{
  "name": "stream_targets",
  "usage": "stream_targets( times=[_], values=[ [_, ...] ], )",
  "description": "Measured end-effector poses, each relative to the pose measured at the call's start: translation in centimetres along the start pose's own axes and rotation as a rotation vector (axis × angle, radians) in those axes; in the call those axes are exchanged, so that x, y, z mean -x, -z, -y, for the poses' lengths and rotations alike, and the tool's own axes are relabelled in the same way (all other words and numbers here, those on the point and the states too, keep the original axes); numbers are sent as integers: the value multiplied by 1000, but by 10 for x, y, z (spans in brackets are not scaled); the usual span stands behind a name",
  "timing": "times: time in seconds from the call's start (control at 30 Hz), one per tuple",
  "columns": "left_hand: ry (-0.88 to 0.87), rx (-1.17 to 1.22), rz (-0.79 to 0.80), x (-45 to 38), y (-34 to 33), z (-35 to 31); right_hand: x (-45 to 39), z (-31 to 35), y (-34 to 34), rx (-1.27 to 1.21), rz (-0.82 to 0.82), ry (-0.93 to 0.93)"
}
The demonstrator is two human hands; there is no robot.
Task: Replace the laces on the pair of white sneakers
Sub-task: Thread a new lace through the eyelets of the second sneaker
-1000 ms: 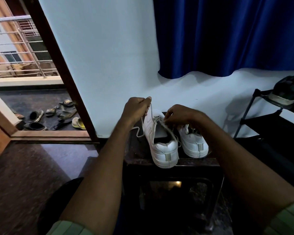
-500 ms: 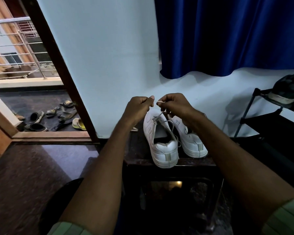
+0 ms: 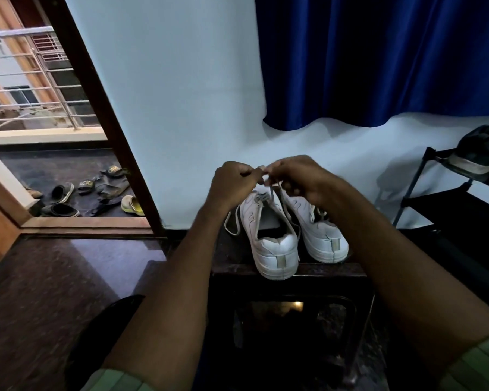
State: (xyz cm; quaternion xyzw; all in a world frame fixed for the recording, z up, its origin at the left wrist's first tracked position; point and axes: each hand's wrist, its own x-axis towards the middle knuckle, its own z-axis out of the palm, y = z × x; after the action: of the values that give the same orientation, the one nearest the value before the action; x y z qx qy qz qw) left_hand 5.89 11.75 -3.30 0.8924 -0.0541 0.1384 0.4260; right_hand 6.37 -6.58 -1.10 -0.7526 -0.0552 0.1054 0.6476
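Both hands meet above the left sneaker (image 3: 268, 235), each grip narrow: the left hand (image 3: 232, 183) and right hand (image 3: 297, 176) pinch the lace (image 3: 271, 191), apparently its two ends, drawn taut upward, probably to even or tie them. Below the grip, both sneakers stand on the dark surface (image 3: 232, 263), the right sneaker (image 3: 322, 235) just beside.

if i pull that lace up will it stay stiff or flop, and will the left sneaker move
The lace is probably floppy: a slack loop of it droops beside the left sneaker. Where both hands, left hand and right hand, pinch it, it runs straight, so it likely tautens under pull. The sneaker's heel overhangs the table edge, so a tug may shift it.
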Motion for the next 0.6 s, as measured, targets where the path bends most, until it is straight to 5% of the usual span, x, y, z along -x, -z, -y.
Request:
stream_targets(
  times=[0.1,0.33,0.6],
  values=[
    [62,134,86,2,-6,-9,2,4,6,-208,-1,-33],
    [357,382,216,6,-10,-18,2,-2,4,-181,-36,-55],
    [237,1108,99,0,5,-32,-17,-29,14,138,-435,48]
  ],
)
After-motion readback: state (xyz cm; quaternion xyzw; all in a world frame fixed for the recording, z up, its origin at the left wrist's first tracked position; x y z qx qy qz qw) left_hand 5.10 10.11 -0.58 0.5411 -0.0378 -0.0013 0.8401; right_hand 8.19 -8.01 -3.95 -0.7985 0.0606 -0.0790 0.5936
